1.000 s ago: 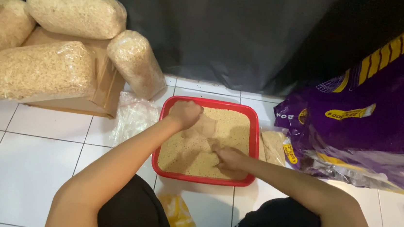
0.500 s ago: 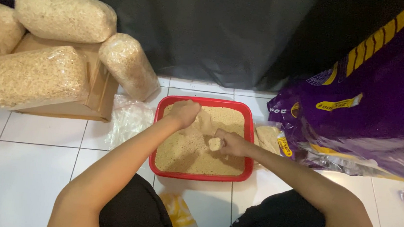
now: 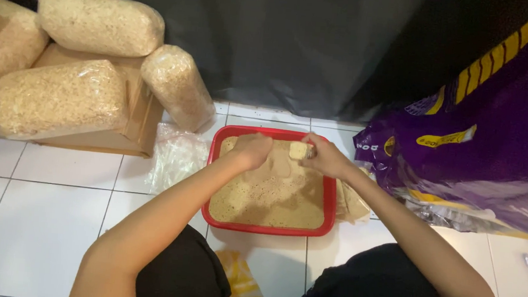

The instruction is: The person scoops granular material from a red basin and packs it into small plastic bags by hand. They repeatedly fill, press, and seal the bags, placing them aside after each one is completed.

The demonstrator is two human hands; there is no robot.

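White tile floor (image 3: 35, 211) – right hand (image 3: 327, 158) grips scoop (image 3: 299, 150) at red tray (image 3: 331, 218) far rim.

White glazed floor tiles (image 3: 35, 211) with thin grey grout lines, faintly glossy under soft, even indoor light. Dark grey curtain (image 3: 286, 42) across the whole back, hanging in loose folds down to the tiles. At left, flattened brown cardboard (image 3: 124, 107) stacked with clear plastic bags of pale wood shavings (image 3: 58, 95), one bag leaning against the curtain. At right, a big purple sack with yellow stripes (image 3: 488, 136), slumped on the tiles. No window in sight.
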